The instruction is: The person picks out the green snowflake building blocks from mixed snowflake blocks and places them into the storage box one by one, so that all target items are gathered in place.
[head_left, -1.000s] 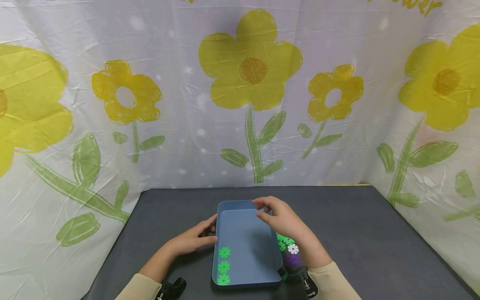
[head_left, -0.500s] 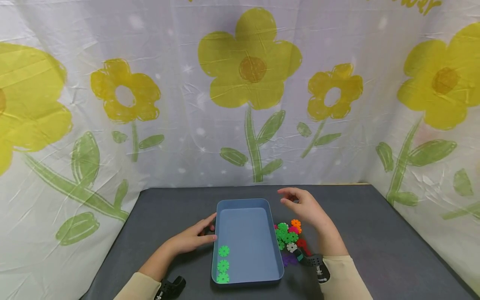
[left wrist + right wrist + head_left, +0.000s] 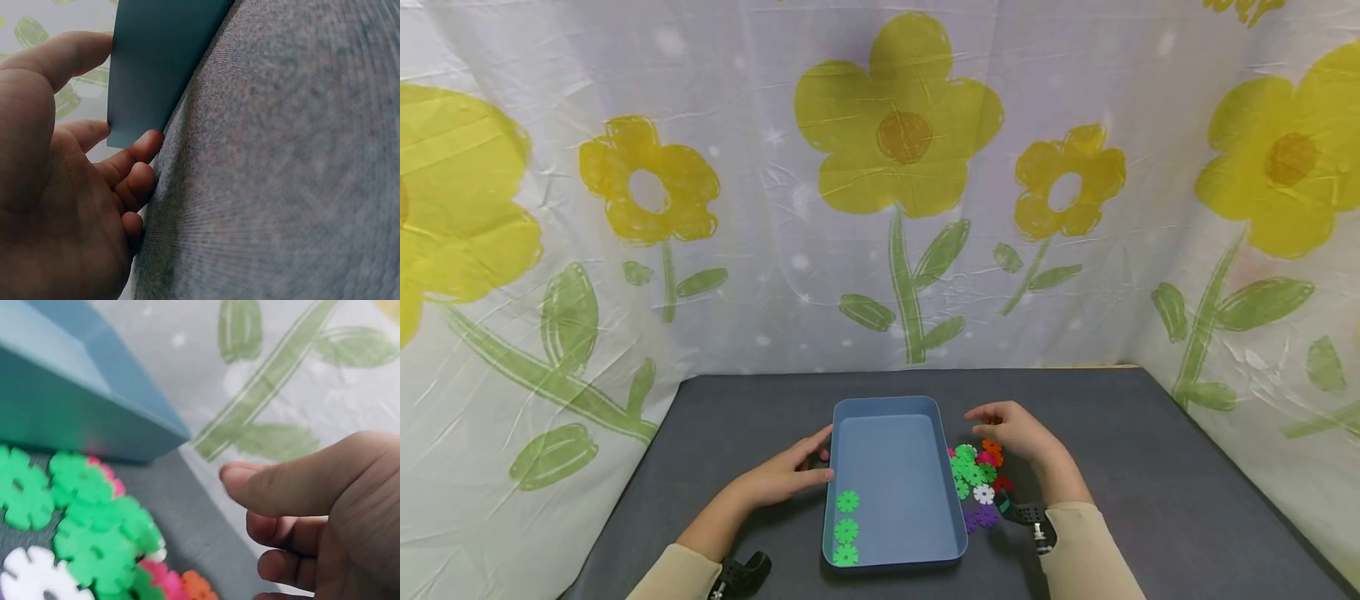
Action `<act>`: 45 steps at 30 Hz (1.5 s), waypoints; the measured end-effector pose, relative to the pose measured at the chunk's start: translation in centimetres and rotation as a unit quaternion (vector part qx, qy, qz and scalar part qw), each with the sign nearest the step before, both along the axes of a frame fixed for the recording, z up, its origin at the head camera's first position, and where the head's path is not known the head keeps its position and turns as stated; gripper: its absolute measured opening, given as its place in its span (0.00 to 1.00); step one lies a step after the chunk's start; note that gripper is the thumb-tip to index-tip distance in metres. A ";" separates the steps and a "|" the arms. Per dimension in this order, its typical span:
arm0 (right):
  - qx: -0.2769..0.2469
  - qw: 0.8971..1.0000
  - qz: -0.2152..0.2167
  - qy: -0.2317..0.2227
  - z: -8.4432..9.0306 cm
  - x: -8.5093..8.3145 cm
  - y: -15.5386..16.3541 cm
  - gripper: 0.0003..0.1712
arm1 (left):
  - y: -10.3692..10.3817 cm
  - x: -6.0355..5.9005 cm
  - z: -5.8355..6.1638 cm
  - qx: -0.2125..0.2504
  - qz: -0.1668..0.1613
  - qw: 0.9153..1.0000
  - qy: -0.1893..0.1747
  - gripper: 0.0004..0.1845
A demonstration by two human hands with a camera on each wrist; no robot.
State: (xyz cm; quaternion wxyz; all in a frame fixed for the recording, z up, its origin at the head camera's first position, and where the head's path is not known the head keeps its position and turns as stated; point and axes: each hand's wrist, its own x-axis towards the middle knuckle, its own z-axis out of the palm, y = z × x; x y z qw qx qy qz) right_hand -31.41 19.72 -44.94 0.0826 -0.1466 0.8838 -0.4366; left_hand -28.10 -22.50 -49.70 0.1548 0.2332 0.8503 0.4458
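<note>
My left hand [image 3: 786, 477] rests against the left side of a blue tray [image 3: 891, 467], thumb and index fingertip touching its edge. In the left wrist view the remaining fingers bend loosely beside the tray's outer wall [image 3: 156, 69]. Three green snowflake discs [image 3: 847, 531] lie in a column along the tray's lower left side. To the right of the tray sits a pile of notched plastic discs, with green discs [image 3: 97, 550], a white disc [image 3: 39, 578], purple discs [image 3: 981, 517] and orange ones [image 3: 992, 447]. My right hand [image 3: 1018, 432], fingers loosely bent and holding nothing, hovers by the pile's far end.
A dark grey cloth [image 3: 760, 408] covers the table. Behind it and at both sides hangs a white curtain [image 3: 760, 283] printed with yellow flowers. Black camera straps [image 3: 743, 575] are worn on both wrists.
My right hand has moved right, from over the tray's far right corner to beside the disc pile, then slightly lower. The pile shows more fully. My left hand stays at the tray.
</note>
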 end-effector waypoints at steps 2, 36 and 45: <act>0.005 1.000 0.008 -0.014 -0.6 -0.2 0.0 0.17 | 0.0 0.0 0.0 -0.001 0.000 1.000 0.002 0.43; 0.072 0.997 0.007 0.017 -2.3 -0.3 -0.2 0.15 | 0.1 0.2 0.5 -0.002 -0.008 1.000 -0.001 0.43; 0.053 0.996 -0.036 0.069 0.7 0.3 -0.5 0.15 | 0.0 0.2 0.3 -0.001 -0.011 1.000 0.002 0.42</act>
